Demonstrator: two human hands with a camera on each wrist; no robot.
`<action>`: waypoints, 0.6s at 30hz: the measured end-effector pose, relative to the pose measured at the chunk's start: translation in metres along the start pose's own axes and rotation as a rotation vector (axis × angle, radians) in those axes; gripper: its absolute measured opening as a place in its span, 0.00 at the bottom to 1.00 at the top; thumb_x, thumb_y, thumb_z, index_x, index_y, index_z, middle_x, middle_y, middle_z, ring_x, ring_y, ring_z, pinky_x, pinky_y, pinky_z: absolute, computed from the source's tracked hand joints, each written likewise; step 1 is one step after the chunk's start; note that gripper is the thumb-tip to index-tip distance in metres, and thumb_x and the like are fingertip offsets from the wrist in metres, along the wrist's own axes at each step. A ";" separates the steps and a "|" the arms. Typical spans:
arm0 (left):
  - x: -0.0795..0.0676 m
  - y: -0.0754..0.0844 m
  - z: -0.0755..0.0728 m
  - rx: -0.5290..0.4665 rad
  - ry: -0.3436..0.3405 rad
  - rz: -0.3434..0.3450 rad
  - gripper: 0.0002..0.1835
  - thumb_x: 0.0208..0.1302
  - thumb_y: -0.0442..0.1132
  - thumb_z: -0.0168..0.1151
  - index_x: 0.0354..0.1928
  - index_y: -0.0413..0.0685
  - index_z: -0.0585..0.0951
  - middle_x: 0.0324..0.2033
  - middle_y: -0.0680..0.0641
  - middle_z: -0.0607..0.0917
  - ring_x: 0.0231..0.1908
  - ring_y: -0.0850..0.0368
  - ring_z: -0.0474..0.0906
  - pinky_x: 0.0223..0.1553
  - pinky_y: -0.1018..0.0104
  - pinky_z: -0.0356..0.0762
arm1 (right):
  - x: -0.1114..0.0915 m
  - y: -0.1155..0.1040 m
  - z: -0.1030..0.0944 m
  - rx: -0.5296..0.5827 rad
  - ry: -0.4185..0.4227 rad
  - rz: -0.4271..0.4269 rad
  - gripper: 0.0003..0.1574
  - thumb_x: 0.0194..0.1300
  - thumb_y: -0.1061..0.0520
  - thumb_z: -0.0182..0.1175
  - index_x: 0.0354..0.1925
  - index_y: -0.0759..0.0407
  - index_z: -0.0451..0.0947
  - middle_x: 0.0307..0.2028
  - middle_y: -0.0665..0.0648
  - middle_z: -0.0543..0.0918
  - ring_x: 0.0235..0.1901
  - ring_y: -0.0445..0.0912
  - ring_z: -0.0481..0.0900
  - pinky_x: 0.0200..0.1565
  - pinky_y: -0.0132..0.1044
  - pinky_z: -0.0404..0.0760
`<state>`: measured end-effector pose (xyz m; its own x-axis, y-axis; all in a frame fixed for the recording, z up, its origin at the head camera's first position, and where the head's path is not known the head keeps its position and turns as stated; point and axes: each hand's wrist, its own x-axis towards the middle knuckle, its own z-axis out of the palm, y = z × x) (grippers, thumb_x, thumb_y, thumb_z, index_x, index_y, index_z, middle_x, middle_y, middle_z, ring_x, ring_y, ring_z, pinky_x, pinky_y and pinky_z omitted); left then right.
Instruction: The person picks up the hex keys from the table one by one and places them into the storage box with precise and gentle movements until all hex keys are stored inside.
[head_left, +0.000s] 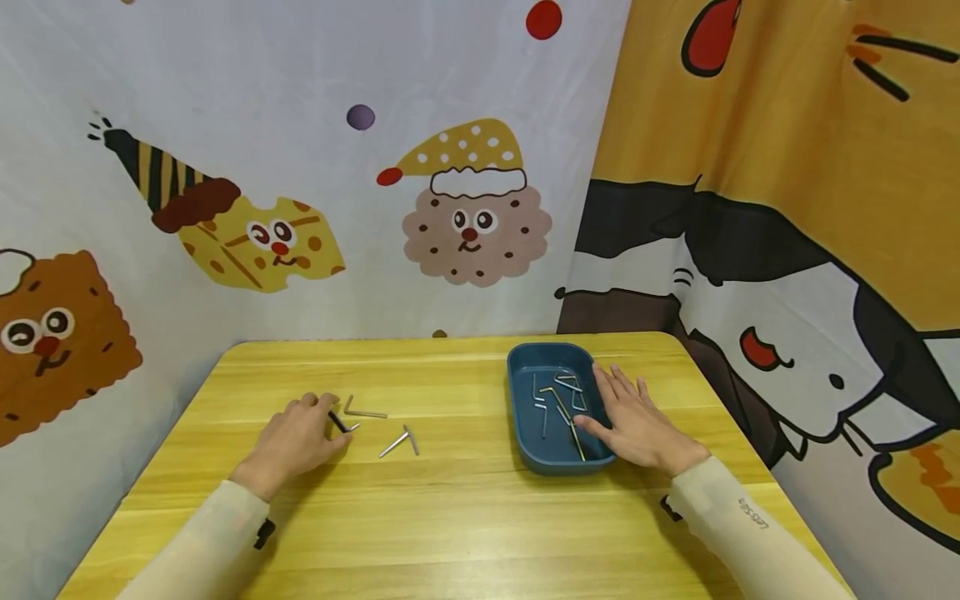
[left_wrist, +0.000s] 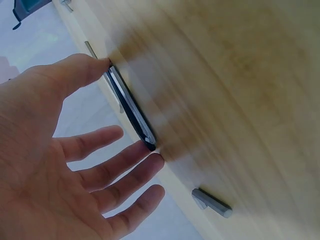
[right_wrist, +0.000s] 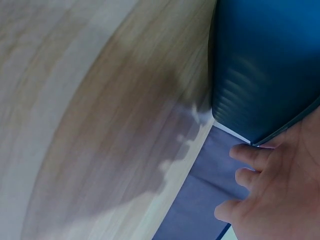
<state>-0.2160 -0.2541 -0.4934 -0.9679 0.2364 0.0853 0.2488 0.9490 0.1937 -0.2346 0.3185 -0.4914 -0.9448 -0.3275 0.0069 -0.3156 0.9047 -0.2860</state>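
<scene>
At the left of the table, my left hand (head_left: pixel 296 442) pinches a black hex key (head_left: pixel 339 422) lengthwise between thumb and fingertips. A silver bent key (head_left: pixel 355 427) shows right beside it; whether the hand touches that one I cannot tell. Just beyond lies a brownish hex key (head_left: pixel 367 413), and to its right two silver keys (head_left: pixel 395 444) meet in a V. My right hand (head_left: pixel 637 421) rests along the right rim of a blue plastic bin (head_left: pixel 551 468), thumb over the edge, fingers outstretched. Inside the bin lie several hex keys, including a long gold-coloured one (head_left: pixel 578 442).
The wooden table (head_left: pixel 450 517) carries the bin at its back right, with bare wood between bin and loose keys. A printed cartoon cloth (head_left: pixel 300 75) hangs behind the table's far edge, and a yellow one (head_left: pixel 810 150) hangs along the right.
</scene>
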 end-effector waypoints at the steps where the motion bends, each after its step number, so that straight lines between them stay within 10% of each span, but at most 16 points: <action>1: 0.000 0.000 0.000 -0.002 0.001 0.002 0.38 0.72 0.52 0.83 0.71 0.31 0.82 0.52 0.27 0.88 0.38 0.36 0.88 0.37 0.39 0.92 | 0.000 0.000 0.000 0.000 0.001 0.000 0.68 0.88 0.23 0.54 0.96 0.66 0.43 0.94 0.74 0.52 0.94 0.74 0.45 0.89 0.84 0.42; 18: 0.002 0.003 0.000 0.001 -0.012 -0.026 0.37 0.72 0.50 0.81 0.71 0.32 0.82 0.53 0.26 0.88 0.43 0.33 0.88 0.45 0.30 0.91 | 0.000 0.003 0.002 -0.010 0.006 -0.002 0.68 0.88 0.22 0.53 0.96 0.65 0.43 0.94 0.73 0.52 0.95 0.73 0.45 0.89 0.84 0.43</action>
<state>-0.2177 -0.2507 -0.4925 -0.9744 0.2138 0.0690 0.2233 0.9550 0.1951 -0.2352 0.3208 -0.4937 -0.9446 -0.3278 0.0133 -0.3186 0.9067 -0.2763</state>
